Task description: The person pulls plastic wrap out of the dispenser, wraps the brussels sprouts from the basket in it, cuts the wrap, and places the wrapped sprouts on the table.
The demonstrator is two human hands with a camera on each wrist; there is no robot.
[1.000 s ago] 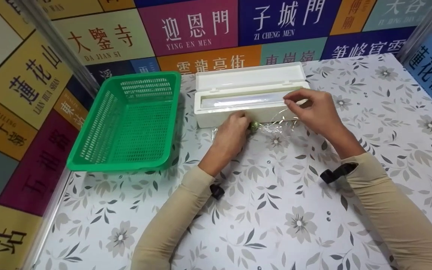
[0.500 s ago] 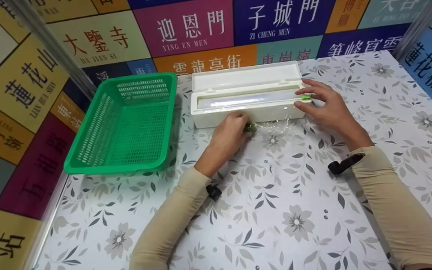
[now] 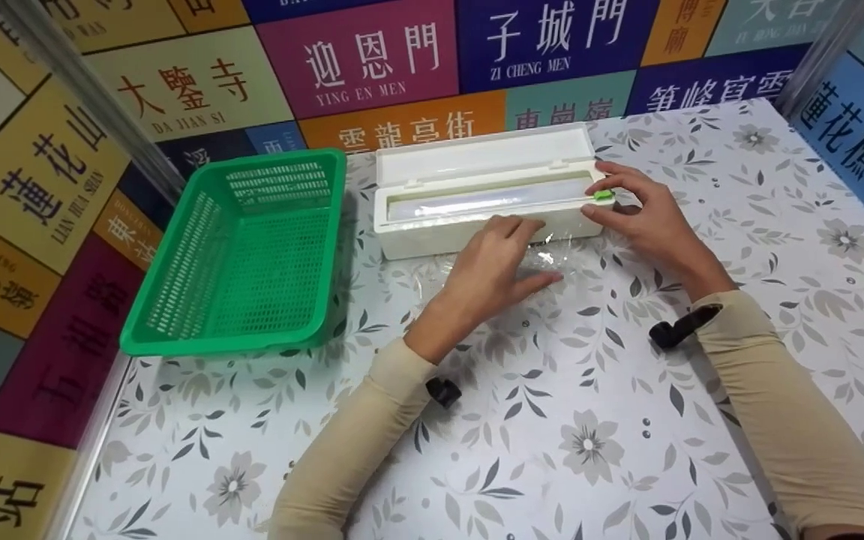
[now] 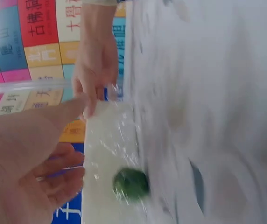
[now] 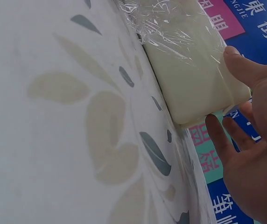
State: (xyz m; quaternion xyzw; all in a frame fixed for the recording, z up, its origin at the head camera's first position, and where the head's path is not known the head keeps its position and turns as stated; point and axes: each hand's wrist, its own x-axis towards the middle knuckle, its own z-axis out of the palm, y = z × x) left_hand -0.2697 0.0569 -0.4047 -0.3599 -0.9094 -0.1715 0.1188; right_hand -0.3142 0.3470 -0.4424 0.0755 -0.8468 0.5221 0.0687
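A long white cling film box stands with its lid tipped back, a roll of film inside. My right hand holds the box's right end, thumb on the front edge, fingers beside the green slide cutter. Clear film hangs down the box's front onto the table. A rounded dark green thing, perhaps a vegetable, sits behind or in the film against the box; in the head view my left hand hides it. That left hand hovers before the box, fingers loosely extended, thumb apart, holding nothing visible.
A green plastic basket with slotted sides is to the left of the box. A flower-patterned cloth covers the table. Panels with printed characters wall off the back and both sides.
My left hand has let go of the green thing and spread its fingers, moving slightly right. My right hand let go of the film edge and moved to the box's right end.
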